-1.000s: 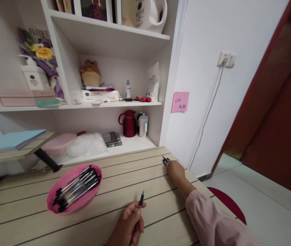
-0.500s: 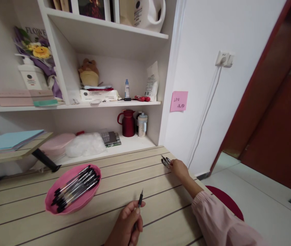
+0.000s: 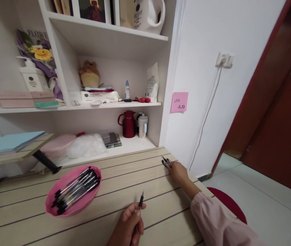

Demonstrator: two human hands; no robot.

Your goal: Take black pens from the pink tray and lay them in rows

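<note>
My left hand point(image 3: 128, 222) is closed round a pen point(image 3: 141, 201) near the front of the table, with its black grip and bare metal tip pointing up and away. My right hand point(image 3: 180, 172) reaches to the table's right edge, its fingers closed at a small bunch of pens point(image 3: 166, 162) with black ends and clear barrels. The fingers hide part of the bunch, so how many they grip cannot be made out. To the left, a pink scalloped basket point(image 3: 48, 205) holds many clear pens point(image 3: 76, 189) with black caps, lying side by side.
The striped wooden table point(image 3: 125, 177) meets a white shelf unit point(image 3: 158, 119) at the back. A small raised stand point(image 3: 22, 150) bearing blue paper point(image 3: 9, 141) is at the left. A red jug point(image 3: 128, 124) stands on the lower shelf. Beyond the right edge is a red round stool point(image 3: 227, 201).
The whole view has shifted slightly downward. Both hands keep nearly the same place and grip; the pen in my left hand stays tip up.
</note>
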